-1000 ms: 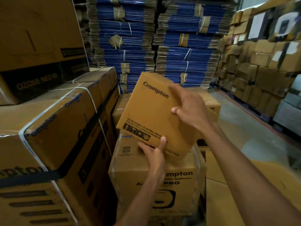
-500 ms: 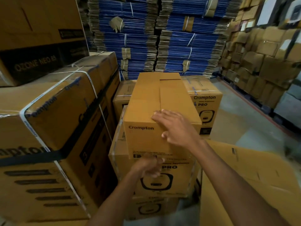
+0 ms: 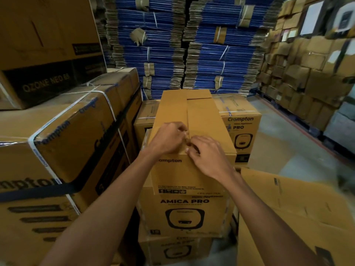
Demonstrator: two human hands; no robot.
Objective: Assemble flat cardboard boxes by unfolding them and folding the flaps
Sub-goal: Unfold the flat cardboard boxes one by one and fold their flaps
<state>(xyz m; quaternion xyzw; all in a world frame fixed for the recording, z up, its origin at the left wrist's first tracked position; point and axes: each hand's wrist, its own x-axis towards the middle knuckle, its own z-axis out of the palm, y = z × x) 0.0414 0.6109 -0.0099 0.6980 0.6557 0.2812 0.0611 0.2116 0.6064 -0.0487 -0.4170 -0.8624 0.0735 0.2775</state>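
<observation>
Finds box (image 3: 173, 112) lying atop stacked carton (image 3: 184, 210), flap seam upward. Finds left hand (image 3: 169, 139) and right hand (image 3: 209, 156) meeting at near seam end, fingers curled; cannot tell whether gripping flap edges. Recommends pressing flaps flush, edges squarely aligned.

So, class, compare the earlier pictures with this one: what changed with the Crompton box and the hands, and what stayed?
The Crompton box, held tilted in the air, was laid flat on the AMICA PRO carton. The left hand came up from its front face, and the right hand slid nearer; both now curl their fingers at the top seam. The blue cardboard stacks behind stayed put.
</observation>
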